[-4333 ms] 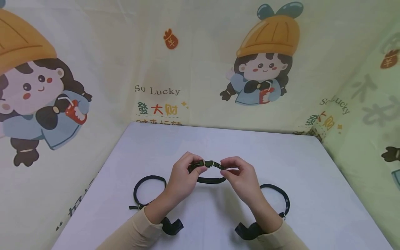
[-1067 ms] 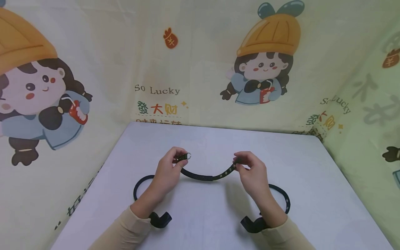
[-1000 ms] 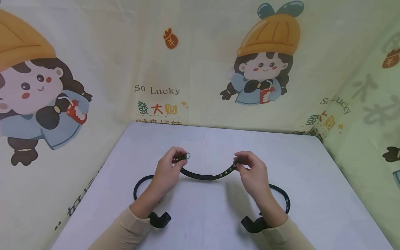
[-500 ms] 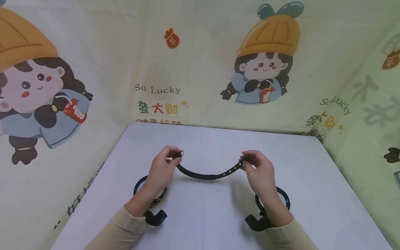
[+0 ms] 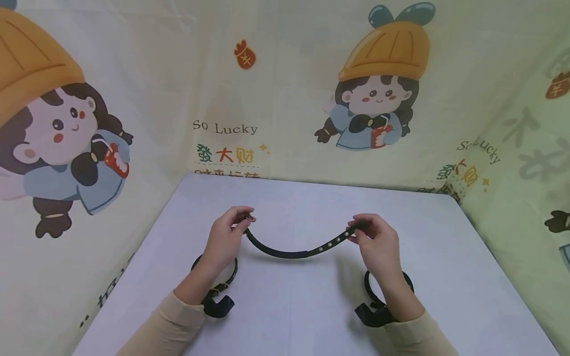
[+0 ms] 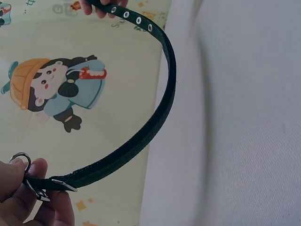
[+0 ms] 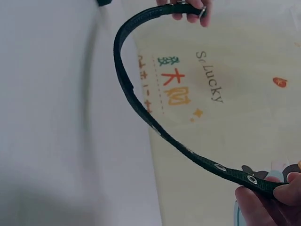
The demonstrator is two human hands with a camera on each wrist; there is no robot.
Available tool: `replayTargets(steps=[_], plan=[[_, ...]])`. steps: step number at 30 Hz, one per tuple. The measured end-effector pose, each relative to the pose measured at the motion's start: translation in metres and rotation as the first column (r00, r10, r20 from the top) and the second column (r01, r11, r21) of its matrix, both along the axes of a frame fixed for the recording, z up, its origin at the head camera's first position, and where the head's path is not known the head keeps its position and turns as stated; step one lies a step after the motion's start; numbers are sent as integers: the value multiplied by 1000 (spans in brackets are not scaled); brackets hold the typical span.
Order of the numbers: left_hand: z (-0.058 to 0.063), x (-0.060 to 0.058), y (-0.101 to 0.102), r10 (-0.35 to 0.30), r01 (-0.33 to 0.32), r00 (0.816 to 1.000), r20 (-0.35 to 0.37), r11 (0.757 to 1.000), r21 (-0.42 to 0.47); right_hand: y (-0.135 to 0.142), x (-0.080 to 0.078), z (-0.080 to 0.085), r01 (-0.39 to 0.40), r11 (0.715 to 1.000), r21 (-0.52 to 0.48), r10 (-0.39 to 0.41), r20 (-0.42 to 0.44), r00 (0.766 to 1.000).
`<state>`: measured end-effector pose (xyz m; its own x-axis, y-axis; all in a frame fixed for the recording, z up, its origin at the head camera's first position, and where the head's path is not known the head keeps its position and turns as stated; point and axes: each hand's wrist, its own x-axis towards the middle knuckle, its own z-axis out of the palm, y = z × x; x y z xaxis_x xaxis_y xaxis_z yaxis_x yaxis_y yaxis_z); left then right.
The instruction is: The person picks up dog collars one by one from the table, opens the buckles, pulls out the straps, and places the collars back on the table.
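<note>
A pale cloth backdrop (image 5: 294, 104) printed with cartoon figures rises behind the white bench (image 5: 289, 306), meeting it along the far edge. Over the middle of the bench, clear of the surface and about midway between its left and right edges, hangs a dark collar (image 5: 289, 255), sagging in one long arc. A few seconds ago it was a loop with its ends together; now the ends are well apart, and even over the last half second the hands have drawn further from each other. To my eye, that means this collar is fully unfastened.

The left hand (image 5: 224, 237) pinches the hardware end between thumb and fingers; the right hand (image 5: 380, 242) pinches the perforated end the same way.

Two more collars lie on the bench, both curled into rings: a left-side collar (image 5: 232, 279) towards the left edge, and a right-side collar (image 5: 367, 284) towards the right edge, each partly covered by a forearm. Whether the right-side one is buckled I can't tell.

Smallest are the metal parts: a buckle (image 6: 43, 197) and a ring (image 6: 29, 161) at the left fingers, then eyelets (image 6: 138, 20) near the right, with nothing passing between them.
</note>
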<state>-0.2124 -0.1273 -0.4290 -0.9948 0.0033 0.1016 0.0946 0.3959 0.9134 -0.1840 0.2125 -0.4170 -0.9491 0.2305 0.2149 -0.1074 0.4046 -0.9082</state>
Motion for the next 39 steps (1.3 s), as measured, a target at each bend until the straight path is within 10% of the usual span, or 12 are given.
replayTargets(steps=[15, 39], plan=[[0, -6, -2, 124, -125, 992, 33, 992, 4, 9, -6, 0, 38, 999, -25, -37, 38, 999], [-2, -17, -14, 106, -112, 989, 101, 992, 52, 24, -19, 0, 110, 988, -111, -106, 42, 993]])
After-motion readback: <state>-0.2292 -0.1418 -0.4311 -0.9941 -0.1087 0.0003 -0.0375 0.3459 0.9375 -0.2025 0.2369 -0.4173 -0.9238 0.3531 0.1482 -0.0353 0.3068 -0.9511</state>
